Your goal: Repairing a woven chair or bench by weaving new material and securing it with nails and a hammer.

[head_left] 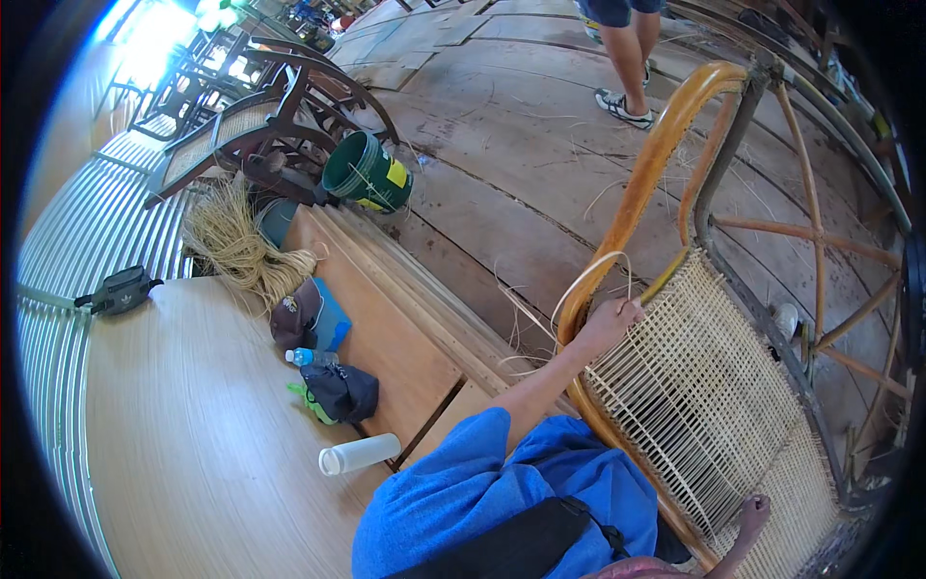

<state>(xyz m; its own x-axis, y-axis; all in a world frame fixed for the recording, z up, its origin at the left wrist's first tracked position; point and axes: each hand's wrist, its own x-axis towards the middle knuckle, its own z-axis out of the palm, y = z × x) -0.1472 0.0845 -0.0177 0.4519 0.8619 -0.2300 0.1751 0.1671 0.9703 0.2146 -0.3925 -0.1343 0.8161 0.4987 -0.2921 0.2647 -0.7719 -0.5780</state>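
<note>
A bentwood chair frame [635,196] stands at the right, with a pale woven cane panel [709,372] stretched across it. Its near part is loosely woven, with open gaps between the strands. My left hand [610,326] is closed at the panel's upper corner, pinching a cane strand [577,282] that loops up and over to the left. Lower down, my right hand [755,510] rests against the panel near its tighter weave, fingers curled in. Whatever is between those fingers is too small to make out.
Left of me, a wooden board surface [207,415] holds a white bottle [359,454], a dark cap [295,317] and a cane strand bundle [236,241]. Beyond are a green bucket [367,172] and a dark wooden chair [280,116]. Another person's leg [629,72] stands on the plank floor.
</note>
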